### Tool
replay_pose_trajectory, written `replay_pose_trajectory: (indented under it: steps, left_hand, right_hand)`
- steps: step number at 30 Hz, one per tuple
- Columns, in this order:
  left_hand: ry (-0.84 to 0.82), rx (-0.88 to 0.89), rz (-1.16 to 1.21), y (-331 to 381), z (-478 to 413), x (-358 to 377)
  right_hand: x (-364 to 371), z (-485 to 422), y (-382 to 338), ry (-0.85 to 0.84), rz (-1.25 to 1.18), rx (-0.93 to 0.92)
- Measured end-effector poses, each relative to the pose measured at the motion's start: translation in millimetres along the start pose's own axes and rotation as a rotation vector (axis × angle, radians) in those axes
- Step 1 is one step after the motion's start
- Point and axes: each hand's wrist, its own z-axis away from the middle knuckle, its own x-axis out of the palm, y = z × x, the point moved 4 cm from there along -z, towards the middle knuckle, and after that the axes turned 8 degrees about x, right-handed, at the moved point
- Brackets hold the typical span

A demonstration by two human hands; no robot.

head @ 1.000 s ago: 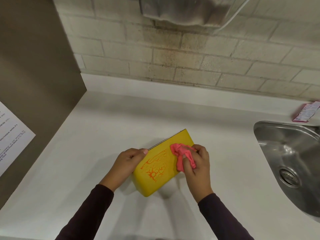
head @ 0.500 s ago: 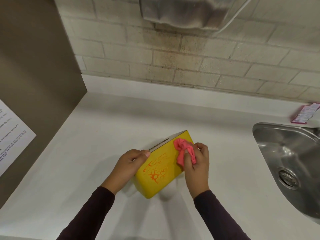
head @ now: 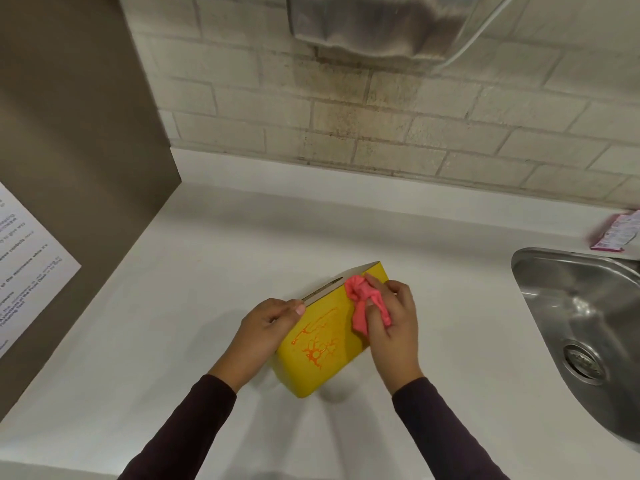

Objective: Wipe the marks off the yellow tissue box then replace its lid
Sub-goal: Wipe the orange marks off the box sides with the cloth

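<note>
The yellow tissue box (head: 323,336) sits on the white counter (head: 173,323), right in front of me and well to the left of the metal sink (head: 581,327). Its long way runs on a slant, from the near-left corner by my sleeves up to the far-right corner that points toward the back wall. The big yellow side faces up at me. Along its far top edge I can see a thin dark slot.

My left hand (head: 265,332) is curled around the left end of the box, thumb along the top edge, gripping it. My right hand (head: 393,322) has its fingers pinched tight on a bunched-up pink cloth (head: 363,306), and the cloth is pressed on the upper right part of the yellow side.

Orange squiggly marks (head: 317,344) are on the middle of that side. They look like lines and a splat, not letters.

A white paper (head: 27,268) hangs on the brown panel at the left. It has lines of writing, but they are too blurry for me to read. A small pink packet (head: 614,233) lies behind the sink; I can't read its print either.

Compared with a second ago, the cloth has gone higher up, closer to the far corner, and more of the orange marks show below it.
</note>
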Motion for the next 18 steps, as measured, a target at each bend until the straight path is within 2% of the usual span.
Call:
replay_pose_trajectory:
  steps: [5, 7, 12, 15, 18]
  left_hand:
    - [0.035, -0.032, 0.005, -2, -1, -1]
    - [0.025, -0.028, 0.0, -2, 0, -1]
    - [0.0, -0.001, -0.009, -1, 2, 2]
    - [0.02, -0.007, -0.002, 0, 2, 1]
    - [0.027, -0.02, 0.005, -1, 1, 1]
  right_hand:
    - [20, 21, -12, -0.179, 0.118, -0.235]
    - [14, 18, -8, -0.191, 0.106, -0.228]
    - [1, 2, -3, -0.054, -0.007, -0.049]
    - [13, 9, -10, -0.098, 0.06, -0.11]
    - [17, 22, -9, -0.216, 0.114, -0.219]
